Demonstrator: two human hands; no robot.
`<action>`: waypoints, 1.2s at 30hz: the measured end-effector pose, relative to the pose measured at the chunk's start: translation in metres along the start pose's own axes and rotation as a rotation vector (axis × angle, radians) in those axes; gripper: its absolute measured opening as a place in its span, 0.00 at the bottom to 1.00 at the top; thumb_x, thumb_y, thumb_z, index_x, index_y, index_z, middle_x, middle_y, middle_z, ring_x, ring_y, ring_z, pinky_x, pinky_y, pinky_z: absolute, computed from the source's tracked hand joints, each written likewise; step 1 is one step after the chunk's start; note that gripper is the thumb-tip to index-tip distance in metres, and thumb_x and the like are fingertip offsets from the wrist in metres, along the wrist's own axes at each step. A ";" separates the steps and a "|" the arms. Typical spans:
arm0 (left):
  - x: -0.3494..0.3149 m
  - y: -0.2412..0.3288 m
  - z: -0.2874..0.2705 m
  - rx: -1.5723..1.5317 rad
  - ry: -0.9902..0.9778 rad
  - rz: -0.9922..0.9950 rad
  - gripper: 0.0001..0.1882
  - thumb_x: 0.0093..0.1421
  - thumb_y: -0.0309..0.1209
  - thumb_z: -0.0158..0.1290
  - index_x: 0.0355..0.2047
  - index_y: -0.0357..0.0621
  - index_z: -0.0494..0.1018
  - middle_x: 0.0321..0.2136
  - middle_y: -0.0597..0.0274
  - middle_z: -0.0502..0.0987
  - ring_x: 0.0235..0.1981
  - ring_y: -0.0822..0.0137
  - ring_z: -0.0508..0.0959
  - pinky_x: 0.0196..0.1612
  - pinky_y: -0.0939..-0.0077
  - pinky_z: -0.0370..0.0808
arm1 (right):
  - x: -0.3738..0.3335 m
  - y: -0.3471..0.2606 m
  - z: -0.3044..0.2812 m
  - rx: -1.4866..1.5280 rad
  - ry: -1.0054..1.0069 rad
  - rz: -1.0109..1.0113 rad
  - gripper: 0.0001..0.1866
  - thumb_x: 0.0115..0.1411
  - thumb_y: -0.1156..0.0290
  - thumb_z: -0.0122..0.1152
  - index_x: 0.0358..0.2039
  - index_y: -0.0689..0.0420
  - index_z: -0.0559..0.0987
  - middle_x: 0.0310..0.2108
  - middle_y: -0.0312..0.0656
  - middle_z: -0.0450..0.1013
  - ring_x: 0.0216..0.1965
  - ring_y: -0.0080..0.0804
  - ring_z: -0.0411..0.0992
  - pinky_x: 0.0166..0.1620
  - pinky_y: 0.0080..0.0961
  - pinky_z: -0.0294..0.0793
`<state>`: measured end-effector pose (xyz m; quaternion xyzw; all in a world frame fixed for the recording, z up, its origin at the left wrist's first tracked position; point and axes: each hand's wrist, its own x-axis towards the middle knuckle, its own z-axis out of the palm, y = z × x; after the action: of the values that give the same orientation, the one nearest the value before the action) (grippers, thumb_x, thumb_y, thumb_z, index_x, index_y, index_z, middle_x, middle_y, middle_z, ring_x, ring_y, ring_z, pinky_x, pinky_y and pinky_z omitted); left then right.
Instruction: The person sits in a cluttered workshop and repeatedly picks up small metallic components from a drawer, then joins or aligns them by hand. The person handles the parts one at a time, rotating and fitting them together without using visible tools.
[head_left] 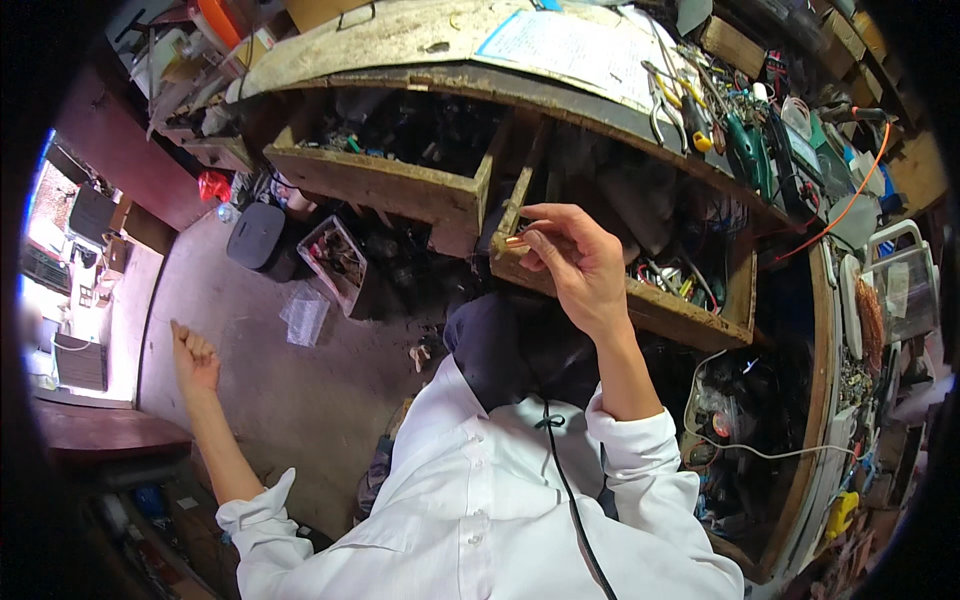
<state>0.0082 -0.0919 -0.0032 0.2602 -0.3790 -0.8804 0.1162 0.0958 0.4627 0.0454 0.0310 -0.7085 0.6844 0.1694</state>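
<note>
My right hand (582,262) is raised in front of the open right drawer (690,318). Its thumb and fingers pinch a small, shiny copper-coloured piece (516,241), whose exact kind is too small to tell. Far out to the left, my left hand (197,362) hangs over the floor with its arm stretched away from my body. Those fingers are curled in, and the thumb or a finger points up; anything thin between them cannot be made out. The right drawer holds tools, wires and clutter.
Another open drawer (375,180) juts out left of it. On the worn bench (390,50) lie a written sheet (570,45), pliers (668,115) and screwdrivers. A dark bin (258,238), a box of scraps (335,265) and a clear plastic bag (304,313) stand or lie on the floor.
</note>
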 end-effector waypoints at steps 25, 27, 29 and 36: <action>-0.199 -0.239 0.220 0.462 -0.697 -0.303 0.21 0.73 0.40 0.39 0.50 0.34 0.73 0.40 0.51 0.80 0.10 0.84 0.57 0.12 0.88 0.52 | 0.014 0.016 -0.030 -0.105 -0.143 -0.050 0.15 0.61 0.80 0.61 0.49 0.58 0.76 0.29 0.40 0.79 0.25 0.21 0.76 0.28 0.18 0.75; -0.199 -0.226 0.212 0.666 -0.644 -0.256 0.21 0.74 0.40 0.38 0.50 0.34 0.73 0.38 0.53 0.80 0.11 0.84 0.57 0.12 0.88 0.51 | 0.017 0.019 -0.031 -0.137 -0.131 -0.095 0.15 0.61 0.80 0.61 0.49 0.57 0.76 0.29 0.40 0.78 0.25 0.20 0.75 0.28 0.18 0.74; -0.209 -0.223 0.211 0.676 -0.700 -0.195 0.21 0.73 0.40 0.39 0.49 0.34 0.73 0.39 0.52 0.80 0.11 0.84 0.57 0.12 0.88 0.51 | 0.014 0.028 -0.031 -0.200 -0.143 -0.174 0.14 0.61 0.79 0.62 0.48 0.57 0.77 0.28 0.39 0.78 0.24 0.19 0.75 0.28 0.17 0.73; -0.233 -0.238 0.220 0.429 -0.938 -0.508 0.25 0.72 0.49 0.41 0.47 0.37 0.72 0.32 0.57 0.78 0.11 0.85 0.56 0.13 0.89 0.51 | 0.009 0.023 -0.030 -0.194 -0.133 -0.163 0.14 0.60 0.79 0.64 0.47 0.58 0.77 0.28 0.40 0.79 0.26 0.18 0.74 0.30 0.18 0.73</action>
<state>0.0810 0.2986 0.0369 -0.0575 -0.4856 -0.8054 -0.3350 0.0871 0.4947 0.0257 0.1170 -0.7762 0.5930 0.1793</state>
